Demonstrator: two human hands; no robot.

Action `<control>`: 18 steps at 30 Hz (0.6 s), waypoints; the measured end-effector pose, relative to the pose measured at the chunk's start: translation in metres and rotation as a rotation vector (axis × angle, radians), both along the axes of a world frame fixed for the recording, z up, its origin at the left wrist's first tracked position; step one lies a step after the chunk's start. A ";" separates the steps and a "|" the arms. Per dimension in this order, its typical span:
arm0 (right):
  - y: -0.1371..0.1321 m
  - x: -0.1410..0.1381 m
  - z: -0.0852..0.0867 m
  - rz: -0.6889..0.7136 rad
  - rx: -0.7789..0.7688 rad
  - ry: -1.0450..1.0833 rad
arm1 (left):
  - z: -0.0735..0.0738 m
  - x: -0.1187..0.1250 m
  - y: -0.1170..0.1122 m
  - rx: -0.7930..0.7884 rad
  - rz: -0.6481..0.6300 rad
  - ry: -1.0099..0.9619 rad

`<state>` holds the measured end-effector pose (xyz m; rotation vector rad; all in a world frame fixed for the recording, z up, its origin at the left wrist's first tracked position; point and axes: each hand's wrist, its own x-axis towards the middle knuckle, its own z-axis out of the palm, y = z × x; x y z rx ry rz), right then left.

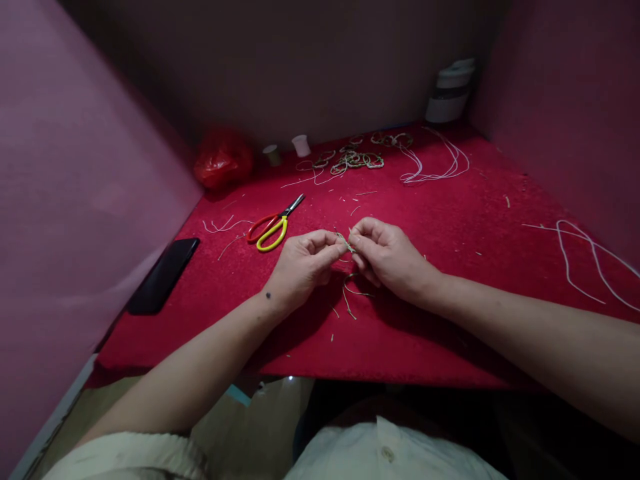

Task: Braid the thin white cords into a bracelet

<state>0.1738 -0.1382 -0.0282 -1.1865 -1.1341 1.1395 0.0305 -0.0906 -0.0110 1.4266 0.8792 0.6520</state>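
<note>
My left hand [313, 259] pinches a thin green-and-white cord [349, 246] between thumb and forefinger. Close against it, my right hand [383, 250] is pinched on the same cord. Both hands are just above the red cloth, with fingertips almost touching. Most of the cord is hidden by my fingers. Loose cord ends [349, 293] hang or lie just below the hands; I cannot tell which. Scissors [275, 227] with one red and one yellow handle lie beyond my left hand, blades pointing away.
On the red-covered table [480, 333] lie a black phone [164, 277], a red plastic bag [223, 160], two thread spools [301, 145], a pile of braided cord loops [356, 160], white cords [445, 170] and scattered clippings. A white container [451, 91] stands in the back right corner. Walls enclose three sides.
</note>
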 end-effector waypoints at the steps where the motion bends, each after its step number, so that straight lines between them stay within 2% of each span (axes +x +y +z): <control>1: 0.000 0.000 0.002 0.006 -0.042 0.031 | 0.000 0.000 0.001 -0.027 -0.023 -0.011; 6: 0.001 0.001 0.005 0.026 -0.115 0.102 | -0.001 -0.001 0.002 -0.129 -0.074 -0.060; 18: 0.002 0.001 0.002 0.069 -0.128 0.137 | 0.002 0.001 -0.001 -0.138 -0.037 -0.039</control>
